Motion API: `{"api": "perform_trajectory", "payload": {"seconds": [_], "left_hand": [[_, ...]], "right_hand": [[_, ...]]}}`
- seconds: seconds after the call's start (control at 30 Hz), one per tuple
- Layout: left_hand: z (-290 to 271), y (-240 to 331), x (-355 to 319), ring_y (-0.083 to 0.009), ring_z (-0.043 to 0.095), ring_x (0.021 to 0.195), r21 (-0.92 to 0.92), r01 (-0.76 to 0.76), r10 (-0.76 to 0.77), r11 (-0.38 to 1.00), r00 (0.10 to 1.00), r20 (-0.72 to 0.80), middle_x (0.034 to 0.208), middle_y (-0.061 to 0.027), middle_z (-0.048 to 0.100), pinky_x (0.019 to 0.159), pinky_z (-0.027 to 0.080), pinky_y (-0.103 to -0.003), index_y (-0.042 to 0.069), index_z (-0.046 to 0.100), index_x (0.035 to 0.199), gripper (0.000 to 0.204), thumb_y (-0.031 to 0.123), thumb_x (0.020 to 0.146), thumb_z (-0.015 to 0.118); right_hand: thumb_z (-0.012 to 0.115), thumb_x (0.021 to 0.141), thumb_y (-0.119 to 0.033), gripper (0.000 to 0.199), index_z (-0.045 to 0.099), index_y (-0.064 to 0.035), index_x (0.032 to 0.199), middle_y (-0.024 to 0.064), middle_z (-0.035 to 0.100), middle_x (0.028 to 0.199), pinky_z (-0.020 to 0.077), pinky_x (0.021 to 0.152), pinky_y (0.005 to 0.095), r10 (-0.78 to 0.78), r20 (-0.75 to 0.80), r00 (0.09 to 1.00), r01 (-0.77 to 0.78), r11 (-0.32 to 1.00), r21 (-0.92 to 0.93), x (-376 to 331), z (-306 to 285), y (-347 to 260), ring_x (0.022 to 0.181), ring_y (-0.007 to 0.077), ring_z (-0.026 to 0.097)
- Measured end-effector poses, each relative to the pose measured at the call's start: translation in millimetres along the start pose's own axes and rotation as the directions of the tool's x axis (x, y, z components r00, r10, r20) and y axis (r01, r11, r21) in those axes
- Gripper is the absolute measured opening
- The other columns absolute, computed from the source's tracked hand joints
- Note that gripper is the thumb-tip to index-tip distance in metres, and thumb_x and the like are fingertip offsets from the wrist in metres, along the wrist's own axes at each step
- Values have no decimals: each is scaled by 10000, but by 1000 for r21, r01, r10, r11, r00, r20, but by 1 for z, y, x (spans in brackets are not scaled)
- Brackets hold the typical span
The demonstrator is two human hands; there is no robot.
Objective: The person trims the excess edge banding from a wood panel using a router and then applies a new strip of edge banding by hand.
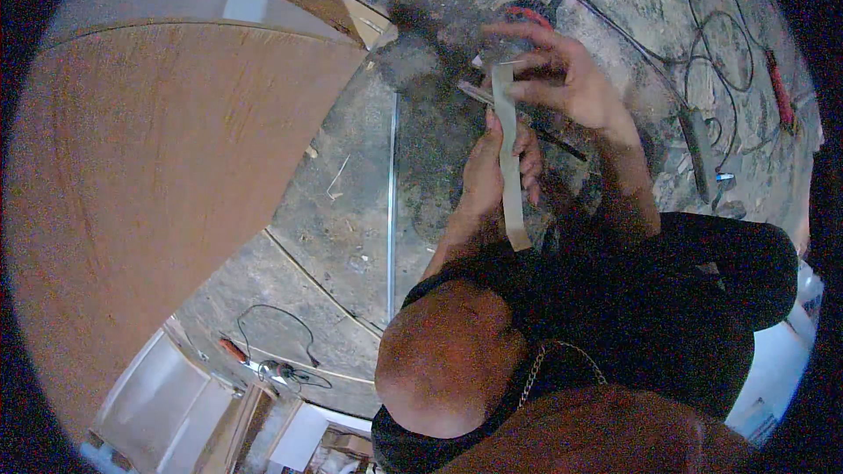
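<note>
Pale strip (513, 197) was clasped in the left hand (481, 171); the right hand (575, 79), fingers blurred, was at its upper end, grip unclear; concrete floor (338, 219) lay below.

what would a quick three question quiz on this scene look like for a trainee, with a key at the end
1. Multiple choice: what colour is the big board at the picture's left?
A) green
B) brown
C) black

2. True or false: the left hand is lying flat on the floor.

3. Fill in the blank: the long straight bar lies between the board and the person's ____ hand.

Key:
1. B
2. False; it is holding the pale strip
3. left
</note>
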State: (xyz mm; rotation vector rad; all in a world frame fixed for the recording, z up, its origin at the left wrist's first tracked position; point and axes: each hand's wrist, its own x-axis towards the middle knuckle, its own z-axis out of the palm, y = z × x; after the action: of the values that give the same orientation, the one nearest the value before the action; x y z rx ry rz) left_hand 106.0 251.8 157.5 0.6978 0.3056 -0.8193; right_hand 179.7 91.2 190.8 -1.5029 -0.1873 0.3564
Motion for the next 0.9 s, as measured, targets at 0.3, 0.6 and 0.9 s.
{"api": "perform_trajectory", "payload": {"seconds": [0.3,0.6,0.9], "left_hand": [[2,-5,6,-142,440,476,67,-23,24,998,1000,-9,596,-24,424,402,464,-301,120,389,767,524,598,944,268],[-3,-8,6,-135,440,480,67,-36,42,997,995,-91,598,-19,427,417,455,-286,104,433,797,514,574,953,293],[1,-6,2,-123,463,490,153,-84,106,985,984,-141,622,-17,452,418,463,-275,61,508,910,481,518,959,366]], "right_hand": [[657,814,-74,199,674,-17,1004,67,685,917,484,824,285,63,-113,992,-92,959,-269,0,-1,11,902,141,625],[656,813,-44,164,678,-10,972,66,681,939,474,836,280,25,-108,994,-35,996,-85,0,2,15,898,142,623],[658,817,-146,159,690,-57,944,30,705,915,280,1047,304,44,-36,998,-46,997,-65,1,-6,25,904,122,646]]}}
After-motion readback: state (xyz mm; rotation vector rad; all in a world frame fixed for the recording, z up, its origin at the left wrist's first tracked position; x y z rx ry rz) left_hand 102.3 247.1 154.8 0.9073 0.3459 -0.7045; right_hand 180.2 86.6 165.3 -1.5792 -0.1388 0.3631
